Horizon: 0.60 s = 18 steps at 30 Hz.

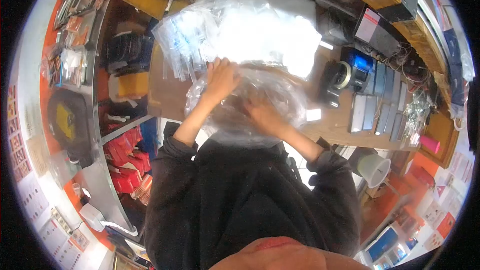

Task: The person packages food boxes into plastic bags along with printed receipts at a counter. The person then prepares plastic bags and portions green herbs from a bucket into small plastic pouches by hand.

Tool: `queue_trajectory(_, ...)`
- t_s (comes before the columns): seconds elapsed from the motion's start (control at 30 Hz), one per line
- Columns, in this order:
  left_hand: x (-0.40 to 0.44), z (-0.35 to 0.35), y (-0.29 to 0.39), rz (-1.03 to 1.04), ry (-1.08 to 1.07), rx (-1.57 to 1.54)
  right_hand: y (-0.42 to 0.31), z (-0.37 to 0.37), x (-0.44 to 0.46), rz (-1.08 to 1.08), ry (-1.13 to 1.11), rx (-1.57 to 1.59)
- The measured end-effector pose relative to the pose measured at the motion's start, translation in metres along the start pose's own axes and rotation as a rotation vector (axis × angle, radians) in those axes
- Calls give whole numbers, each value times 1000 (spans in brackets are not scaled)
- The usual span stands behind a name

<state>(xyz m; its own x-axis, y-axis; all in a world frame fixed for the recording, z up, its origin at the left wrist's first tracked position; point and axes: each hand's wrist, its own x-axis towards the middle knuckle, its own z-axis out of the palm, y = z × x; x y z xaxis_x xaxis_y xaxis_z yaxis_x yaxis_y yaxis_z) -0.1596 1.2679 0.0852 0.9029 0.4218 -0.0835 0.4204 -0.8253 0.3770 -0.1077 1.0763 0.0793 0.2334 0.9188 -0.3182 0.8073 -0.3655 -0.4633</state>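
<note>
At the brown table (332, 132), left hand (223, 79) and right hand (263, 115) touch clear plastic (290, 92); finger grip cannot be told; screen (368, 24) text illegible.

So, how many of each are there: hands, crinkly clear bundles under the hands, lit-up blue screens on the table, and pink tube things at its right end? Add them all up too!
Hands: 2 (left hand, right hand)
Crinkly clear bundle: 1
Lit-up blue screen: 1
Pink tube thing: 1
Total: 5
</note>
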Motion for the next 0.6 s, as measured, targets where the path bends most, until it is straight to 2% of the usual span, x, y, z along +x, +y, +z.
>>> queue_trajectory(0.03, 3, 9, -9, 6, -2, 1, -11, -25, 11, -55, 140, 18)
queue_trajectory(0.1, 9, 22, -24, 78, -256, -157, -16, -33, 31, -28, 100, 22)
queue_trajectory(0.13, 11, 15, -23, 79, -264, -158, -20, -32, 34, -8, 55, 25)
queue_trajectory(0.17, 15, -2, -17, 23, -242, -355, -21, -15, 31, -7, 54, 27)
queue_trajectory(0.2, 22, -20, -13, -33, -214, -550, -21, 12, 25, -74, -10, -202)
queue_trajectory(0.23, 28, -36, -9, -19, -187, -478, -30, 14, 23, -141, -75, -431)
queue_trajectory(0.27, 27, -39, -11, -22, -183, -479, -33, 13, 21, -145, -76, -434)
queue_trajectory(0.33, 19, -41, -14, -30, -80, -451, -39, 6, 14, -54, -440, -24)
queue_trajectory(0.37, 14, -36, -21, -35, -77, -456, -38, 8, 11, -56, -445, -28)
queue_trajectory(0.43, 5, -17, -42, -18, -656, -241, -31, 12, 5, -130, -194, 46)
queue_trajectory(0.47, 6, -9, -48, -21, -655, -242, -27, 9, 6, -133, -196, 44)
queue_trajectory(0.53, 9, -3, -53, 135, -855, -391, -21, 5, 9, -86, -73, -28)
queue_trajectory(0.57, 5, -5, -48, 135, -855, -392, -17, 13, 7, -85, -73, -29)
queue_trajectory(0.6, 0, -5, -41, 87, -361, -288, -12, 26, 6, -200, 65, -140)
